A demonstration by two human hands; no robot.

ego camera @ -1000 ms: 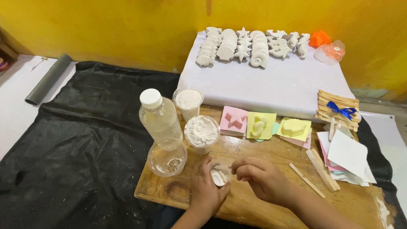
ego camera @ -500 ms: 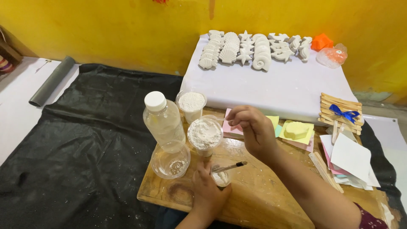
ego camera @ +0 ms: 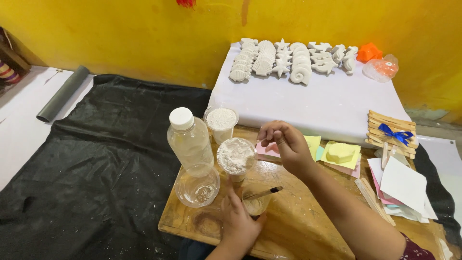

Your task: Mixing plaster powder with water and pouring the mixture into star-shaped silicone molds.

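My left hand grips a small clear cup that stands on the wooden board; a thin dark-tipped stick lies across the cup's rim. My right hand hovers over the board beside a clear cup of white powder, with its fingers pinched together; I cannot tell whether anything is between them. A second powder cup stands behind, next to a clear plastic bottle with a white cap. An empty clear bowl sits in front of the bottle.
A white-covered platform carries several white cast shells and stars. Coloured paper squares with small moulded pieces, a bundle of wooden sticks with a blue bow and loose papers lie on the right. Black sheeting covers the floor on the left.
My right hand rose from beside the small cup to a spot by the powder cup. The stick now rests across the small cup. The left hand kept its grip.
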